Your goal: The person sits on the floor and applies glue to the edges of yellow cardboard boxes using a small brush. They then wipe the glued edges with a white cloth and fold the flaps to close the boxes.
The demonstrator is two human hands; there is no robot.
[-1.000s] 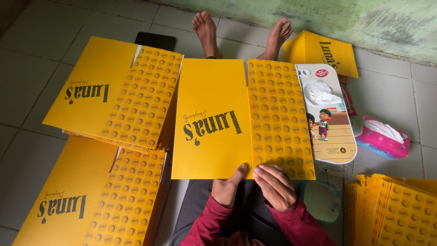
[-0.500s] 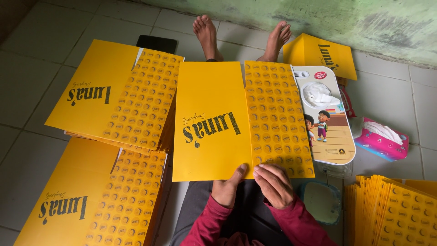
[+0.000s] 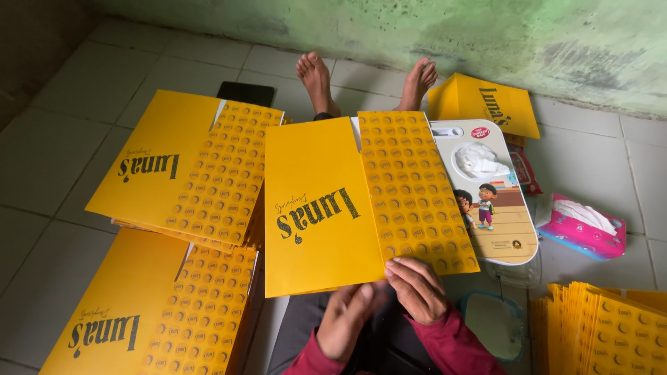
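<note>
On the person's lap, at six o'clock, lies a flat yellow carton sheet (image 3: 347, 201); the right hand (image 3: 418, 288) pinches its near edge with curled fingers, the left hand (image 3: 347, 321) (blurred) sits just below, loosely curled, grasp unclear. At nine o'clock rest two yellow stacks (image 3: 184, 173).

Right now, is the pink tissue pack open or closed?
Open. White tissue sticks up out of the top of the pink tissue pack lying on the floor tiles.
</note>
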